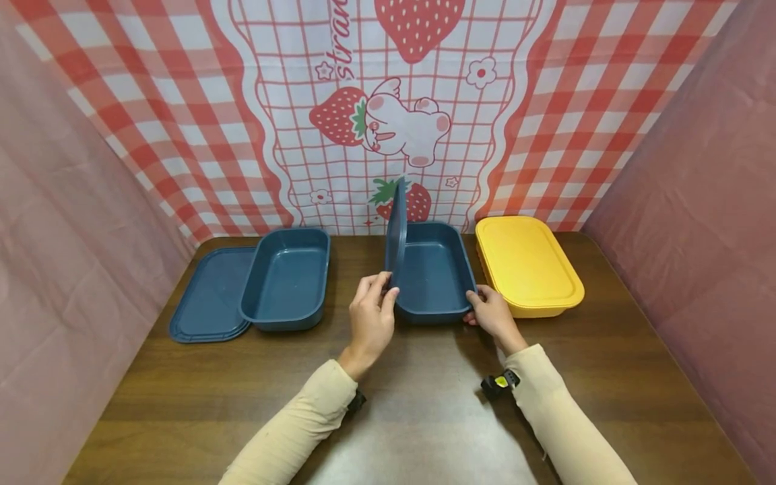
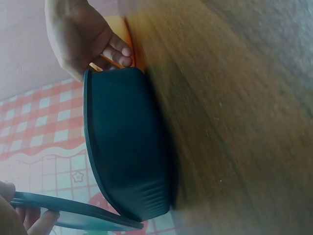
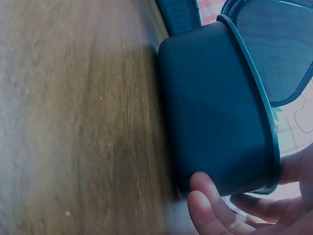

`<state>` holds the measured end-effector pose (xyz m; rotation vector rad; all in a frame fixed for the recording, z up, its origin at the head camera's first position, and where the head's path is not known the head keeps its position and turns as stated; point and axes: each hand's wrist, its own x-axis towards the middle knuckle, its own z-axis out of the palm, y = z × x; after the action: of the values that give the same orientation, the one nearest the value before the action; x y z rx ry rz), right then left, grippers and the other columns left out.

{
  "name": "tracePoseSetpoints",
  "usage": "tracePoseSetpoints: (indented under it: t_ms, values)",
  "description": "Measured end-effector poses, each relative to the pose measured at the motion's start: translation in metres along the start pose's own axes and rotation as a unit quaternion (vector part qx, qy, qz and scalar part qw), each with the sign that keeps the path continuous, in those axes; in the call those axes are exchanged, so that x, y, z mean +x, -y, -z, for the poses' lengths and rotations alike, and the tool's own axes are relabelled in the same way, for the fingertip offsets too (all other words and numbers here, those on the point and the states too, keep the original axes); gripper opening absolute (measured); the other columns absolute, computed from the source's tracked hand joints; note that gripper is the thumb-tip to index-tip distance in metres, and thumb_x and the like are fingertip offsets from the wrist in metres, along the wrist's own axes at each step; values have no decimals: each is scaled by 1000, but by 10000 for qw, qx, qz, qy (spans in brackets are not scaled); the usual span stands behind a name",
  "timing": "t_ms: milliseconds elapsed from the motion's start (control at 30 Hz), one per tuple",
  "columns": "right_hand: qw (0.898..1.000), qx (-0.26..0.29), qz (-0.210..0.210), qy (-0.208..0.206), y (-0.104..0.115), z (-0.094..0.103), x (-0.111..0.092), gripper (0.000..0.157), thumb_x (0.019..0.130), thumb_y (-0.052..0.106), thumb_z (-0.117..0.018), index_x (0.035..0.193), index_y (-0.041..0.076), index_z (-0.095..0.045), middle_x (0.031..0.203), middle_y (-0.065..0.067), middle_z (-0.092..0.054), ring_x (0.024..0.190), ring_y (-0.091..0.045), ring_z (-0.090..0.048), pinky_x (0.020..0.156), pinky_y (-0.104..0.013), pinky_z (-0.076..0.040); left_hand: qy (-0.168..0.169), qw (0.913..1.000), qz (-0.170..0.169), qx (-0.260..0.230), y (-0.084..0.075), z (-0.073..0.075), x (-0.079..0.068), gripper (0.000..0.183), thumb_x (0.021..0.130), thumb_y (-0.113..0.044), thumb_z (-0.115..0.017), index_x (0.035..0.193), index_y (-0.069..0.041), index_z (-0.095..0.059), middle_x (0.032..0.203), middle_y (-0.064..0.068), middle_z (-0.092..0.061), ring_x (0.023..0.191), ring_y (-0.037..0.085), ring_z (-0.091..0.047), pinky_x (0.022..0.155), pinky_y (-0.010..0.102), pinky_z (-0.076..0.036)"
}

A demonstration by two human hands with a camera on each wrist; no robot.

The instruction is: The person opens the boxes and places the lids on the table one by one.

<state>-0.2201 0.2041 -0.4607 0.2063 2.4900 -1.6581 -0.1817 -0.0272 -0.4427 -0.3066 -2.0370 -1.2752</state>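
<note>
A dark blue lunch box (image 1: 433, 318) stands uncovered on the table at the centre. Its matching lid (image 1: 397, 229) is tilted up on edge along the box's left side. My left hand (image 1: 372, 323) pinches the lid near its front end, thumb on one face and fingers on the other. At the box's front right corner, my right hand (image 1: 492, 315) grips the rim. In the right wrist view the thumb goes over the rim while the fingers (image 3: 200, 200) lie against the outer wall. The lid (image 3: 274, 54) rises beyond the far rim there.
To the left, another blue box (image 1: 287, 323) stands uncovered, overlapping a flat blue lid (image 1: 209, 296). A yellow box (image 1: 527, 263) with its lid on sits just right of my right hand. A checked strawberry-print cloth (image 1: 400, 81) hangs behind the table (image 1: 418, 417).
</note>
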Motion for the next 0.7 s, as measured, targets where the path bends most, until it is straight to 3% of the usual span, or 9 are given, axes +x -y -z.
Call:
tracePoseSetpoints:
  t_ms: [267, 700]
  values:
    - [9999, -106, -33, 29, -2, 0, 1, 45, 104, 17, -42, 138, -12, -40, 92, -15, -58, 59, -10, -61, 59, -23, -55, 26, 9988, 383, -305, -1, 2, -1, 24, 87, 0, -68, 111, 3, -68, 100, 19, -62, 83, 25, -70, 74, 30, -60]
    - [10000, -64, 8, 41, -4, 0, 1, 45, 104, 18, -43, 137, -12, -41, 93, -16, -59, 57, -8, -61, 57, -22, -54, -16, 9966, 716, -401, 1, 4, -4, 25, 88, -1, -68, 112, 4, -68, 100, 19, -62, 81, 25, -70, 73, 31, -60]
